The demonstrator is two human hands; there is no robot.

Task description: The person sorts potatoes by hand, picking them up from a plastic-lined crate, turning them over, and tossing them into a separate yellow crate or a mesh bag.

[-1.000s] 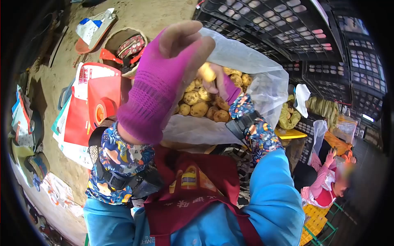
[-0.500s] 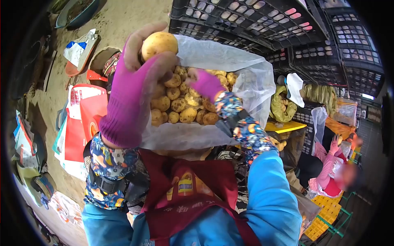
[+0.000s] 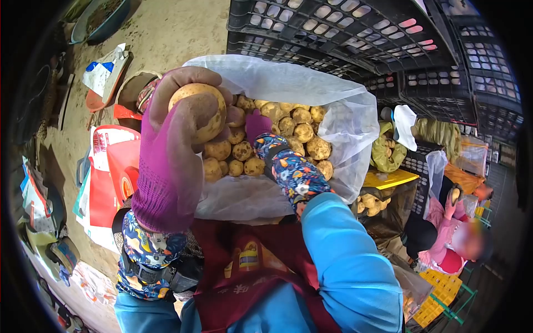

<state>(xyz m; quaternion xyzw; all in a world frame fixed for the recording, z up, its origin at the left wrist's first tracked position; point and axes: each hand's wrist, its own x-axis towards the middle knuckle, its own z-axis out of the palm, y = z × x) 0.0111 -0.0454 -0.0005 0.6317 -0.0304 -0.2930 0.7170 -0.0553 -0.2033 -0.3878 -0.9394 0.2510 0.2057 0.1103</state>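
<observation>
A yellow potato is held up close to the camera in my left hand, its gloved fingers and thumb wrapped around it. That glove is purple with a greyish, dirt-coloured palm and fingers. Below it, my right hand, also in a purple glove, reaches down among the potatoes at the middle of the bin. Its fingers are mostly hidden by the left hand and the pile, so their grip does not show. Several soil-marked potatoes lie in the bin, which has a translucent white plastic liner folded over its sides.
Black slatted crates are stacked behind the bin. To the right are a green bag of produce, a yellow board and a co-worker in pink. Red and white packaging lies on the left, and a basin stands farther back.
My left hand has come lower and closer to the camera with the potato. My right hand has moved left and slightly down over the pile, its forearm now crossing the bin's front edge.
</observation>
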